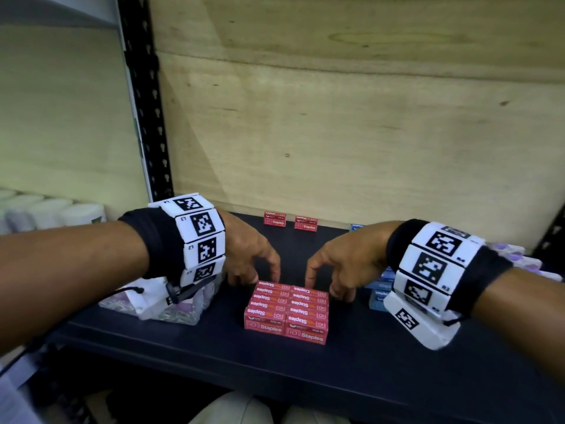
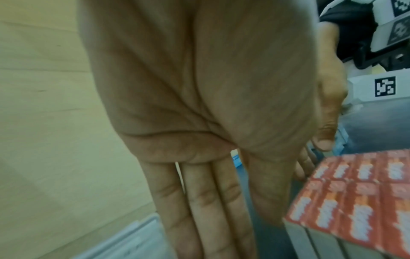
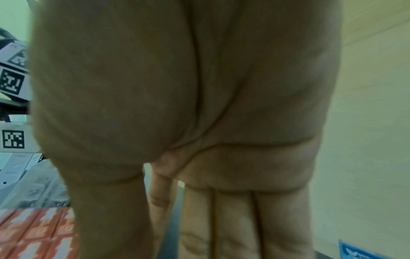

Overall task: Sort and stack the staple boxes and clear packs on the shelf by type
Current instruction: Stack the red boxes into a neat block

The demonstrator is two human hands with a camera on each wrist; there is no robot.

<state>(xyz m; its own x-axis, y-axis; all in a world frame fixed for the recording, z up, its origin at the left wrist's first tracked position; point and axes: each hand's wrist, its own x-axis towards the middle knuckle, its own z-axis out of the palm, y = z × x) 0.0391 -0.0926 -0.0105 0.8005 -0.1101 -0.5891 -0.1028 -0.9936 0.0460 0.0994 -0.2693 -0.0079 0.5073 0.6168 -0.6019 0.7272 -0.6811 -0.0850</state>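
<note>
The block of red staple boxes sits at lower centre of the head view on the dark shelf, two columns packed tight. The left hand and right hand hover at its far edge, fingers relaxed and extended, index tips touching the top row, grasping nothing. A careless nudge could skew the columns. Two stray red boxes stand further up, blue boxes right, clear packs left

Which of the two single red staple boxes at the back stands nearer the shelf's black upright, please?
The left red box; the other red box stands further right.
</note>
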